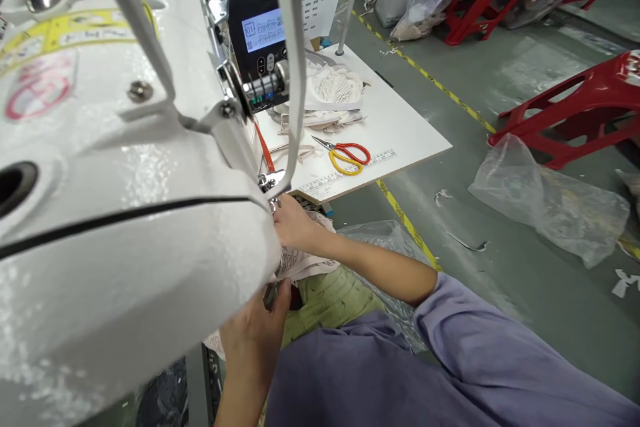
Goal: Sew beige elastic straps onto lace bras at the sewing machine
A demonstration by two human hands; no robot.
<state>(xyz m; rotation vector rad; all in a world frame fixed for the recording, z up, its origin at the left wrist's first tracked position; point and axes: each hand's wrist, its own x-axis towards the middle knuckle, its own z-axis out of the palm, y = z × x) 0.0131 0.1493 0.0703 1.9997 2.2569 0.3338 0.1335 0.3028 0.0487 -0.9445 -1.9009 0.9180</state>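
A white sewing machine (pixel 150 213) fills the left side of the head view, and its head hides the needle area. Beneath its right end lies a piece of pale pink lace fabric (pixel 313 263), hanging over my lap. My right hand (pixel 299 225) rests by the needle end, on the upper part of the lace; its fingertips are behind the machine. Lower down, my left hand (pixel 257 323) has its thumb raised at the near edge of the fabric, seemingly pinching it, with the other fingers partly hidden. More lace (pixel 215 343) shows to the left of that wrist.
Red-and-yellow-handled scissors (pixel 350 157) lie on the white table (pixel 410 137), near a pile of lace pieces (pixel 335 90). A control panel (pixel 260 40) stands behind the machine. Red stools (pixel 585 107) and plastic bags (pixel 550 200) are on the floor at the right.
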